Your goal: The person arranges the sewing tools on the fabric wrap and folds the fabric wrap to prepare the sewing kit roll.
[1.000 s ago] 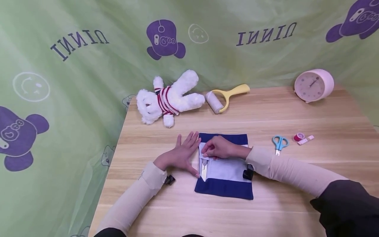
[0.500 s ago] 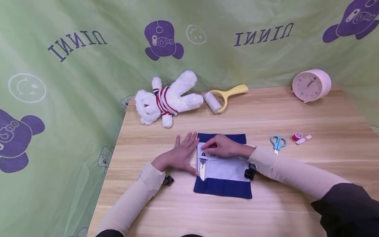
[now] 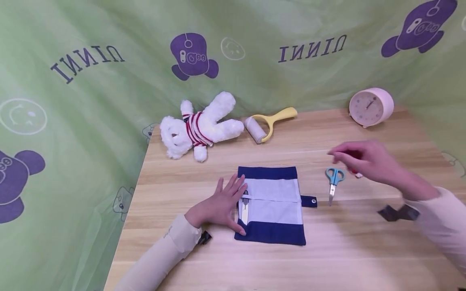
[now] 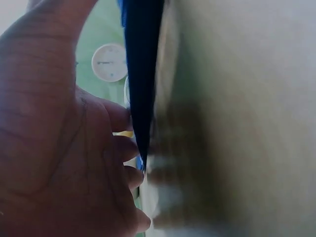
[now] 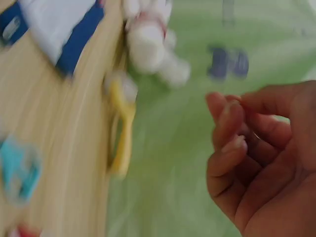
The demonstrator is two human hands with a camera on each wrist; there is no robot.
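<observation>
A navy fabric case (image 3: 269, 234) lies unfolded on the table, with a pale lining, a strip across its middle and a snap tab at its right. A slim pointed tool (image 3: 245, 211) with a dark upper end and a pale lower part is tucked under the strip at the left. My left hand (image 3: 217, 207) rests along the case's left edge, fingers spread. My right hand (image 3: 375, 163) is in the air at the right, fingers loosely curled, nothing seen in them. Below and left of it lie blue-handled scissors (image 3: 333, 184). A small red thing (image 3: 354, 171) is mostly hidden behind that hand.
A white plush bear (image 3: 204, 125) in a striped top lies at the back left. Beside it is a yellow-handled lint roller (image 3: 273, 121). A pink clock (image 3: 367, 108) stands at the back right, near the green curtain (image 3: 255, 89).
My right hand has left the case's strip and moved right, to above the scissors' side of the table. The snap tab now shows. My left hand stays at the case's left edge.
</observation>
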